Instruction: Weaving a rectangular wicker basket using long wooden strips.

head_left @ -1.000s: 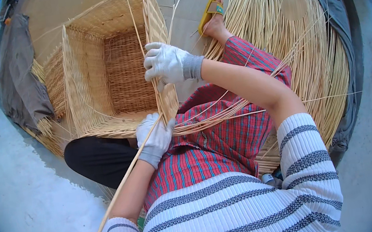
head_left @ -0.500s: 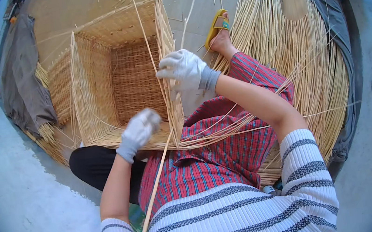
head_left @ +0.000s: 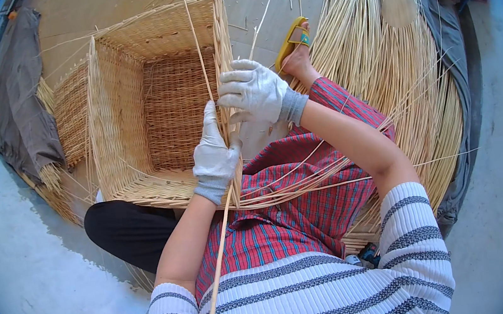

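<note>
A square wicker basket lies on its side against my legs, its opening toward me. My left hand, in a white glove, grips the right-hand rim low down, thumb pointing up along it. Just above, my gloved right hand has its fingers curled over the same rim; what lies under them is partly hidden. A long wicker rod runs from below my left hand down across my striped top. A thin upright strand rises past the hands along the rim.
Bundles of loose wicker rods spread over the floor at the right, beside my foot in a yellow slipper. Several bent strands trail from the basket over my red plaid cloth. Grey cloth covers more wicker at the left.
My left hand has moved up and right from the basket's opening onto the right-hand rim. My right hand has shifted slightly right and stays at the rim. The basket has moved slightly left.
</note>
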`<action>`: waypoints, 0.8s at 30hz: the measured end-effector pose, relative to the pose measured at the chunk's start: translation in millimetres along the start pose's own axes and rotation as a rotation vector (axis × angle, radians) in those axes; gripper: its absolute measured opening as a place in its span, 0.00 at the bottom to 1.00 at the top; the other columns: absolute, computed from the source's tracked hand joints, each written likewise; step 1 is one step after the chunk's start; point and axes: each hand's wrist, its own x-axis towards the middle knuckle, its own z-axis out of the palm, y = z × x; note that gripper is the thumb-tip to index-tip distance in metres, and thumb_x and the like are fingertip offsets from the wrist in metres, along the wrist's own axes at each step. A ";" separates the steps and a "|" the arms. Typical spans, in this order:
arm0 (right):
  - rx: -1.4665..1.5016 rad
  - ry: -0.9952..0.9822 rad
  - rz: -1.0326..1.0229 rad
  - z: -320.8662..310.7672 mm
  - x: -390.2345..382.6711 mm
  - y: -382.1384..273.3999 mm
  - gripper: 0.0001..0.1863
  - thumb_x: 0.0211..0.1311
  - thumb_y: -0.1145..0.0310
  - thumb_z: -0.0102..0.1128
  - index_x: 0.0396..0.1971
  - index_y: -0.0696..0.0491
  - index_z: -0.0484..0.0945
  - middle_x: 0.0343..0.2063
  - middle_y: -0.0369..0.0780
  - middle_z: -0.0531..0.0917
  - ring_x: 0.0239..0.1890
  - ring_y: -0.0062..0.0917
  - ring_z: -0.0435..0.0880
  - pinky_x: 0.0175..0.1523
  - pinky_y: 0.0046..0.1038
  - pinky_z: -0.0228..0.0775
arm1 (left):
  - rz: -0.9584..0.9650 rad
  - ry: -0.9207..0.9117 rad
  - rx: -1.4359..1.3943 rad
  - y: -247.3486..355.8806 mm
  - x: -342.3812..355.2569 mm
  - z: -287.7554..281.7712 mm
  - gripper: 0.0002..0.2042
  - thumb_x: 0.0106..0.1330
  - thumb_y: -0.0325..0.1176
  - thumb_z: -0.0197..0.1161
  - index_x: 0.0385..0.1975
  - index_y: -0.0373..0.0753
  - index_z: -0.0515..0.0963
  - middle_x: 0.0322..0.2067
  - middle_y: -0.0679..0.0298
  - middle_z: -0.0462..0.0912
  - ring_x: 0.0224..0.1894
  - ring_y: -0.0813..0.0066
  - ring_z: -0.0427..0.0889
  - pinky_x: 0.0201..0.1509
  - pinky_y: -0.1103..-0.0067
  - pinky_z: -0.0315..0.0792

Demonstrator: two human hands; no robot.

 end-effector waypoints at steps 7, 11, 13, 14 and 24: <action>0.002 -0.410 0.190 -19.9 11.7 -28.1 0.21 0.50 0.44 0.65 0.29 0.48 0.76 0.34 0.38 0.81 0.42 0.32 0.81 0.59 0.40 0.68 | 0.095 0.051 -0.037 -7.2 2.8 1.8 0.39 0.62 0.36 0.63 0.73 0.44 0.51 0.43 0.42 0.82 0.39 0.41 0.83 0.44 0.59 0.77; 0.136 -0.376 0.548 -25.8 -13.6 -34.7 0.19 0.53 0.49 0.65 0.28 0.51 0.76 0.30 0.40 0.79 0.34 0.37 0.82 0.44 0.41 0.73 | 0.086 0.034 -0.076 -11.7 1.4 -0.4 0.36 0.64 0.35 0.61 0.72 0.44 0.53 0.52 0.43 0.79 0.46 0.42 0.82 0.49 0.60 0.77; 0.114 -0.219 0.532 -27.8 -26.5 -26.5 0.15 0.55 0.54 0.65 0.30 0.50 0.76 0.29 0.40 0.78 0.32 0.37 0.82 0.36 0.38 0.74 | 0.155 0.069 -0.048 -15.4 3.6 3.8 0.36 0.64 0.35 0.61 0.72 0.44 0.54 0.53 0.44 0.78 0.46 0.43 0.82 0.49 0.61 0.77; 0.116 -0.212 0.532 -21.5 -27.5 -30.1 0.15 0.55 0.54 0.65 0.30 0.50 0.76 0.29 0.40 0.78 0.32 0.37 0.82 0.36 0.38 0.74 | 0.221 0.105 -0.023 -17.1 3.7 4.6 0.35 0.64 0.35 0.61 0.72 0.44 0.54 0.55 0.45 0.77 0.46 0.43 0.82 0.50 0.61 0.76; 0.271 0.095 0.801 -13.4 -31.6 -56.7 0.10 0.54 0.69 0.64 0.37 0.49 0.77 0.33 0.43 0.78 0.39 0.41 0.82 0.42 0.40 0.75 | 0.287 0.069 0.360 16.7 29.2 -26.6 0.14 0.70 0.40 0.58 0.51 0.44 0.77 0.44 0.54 0.78 0.39 0.53 0.79 0.43 0.65 0.74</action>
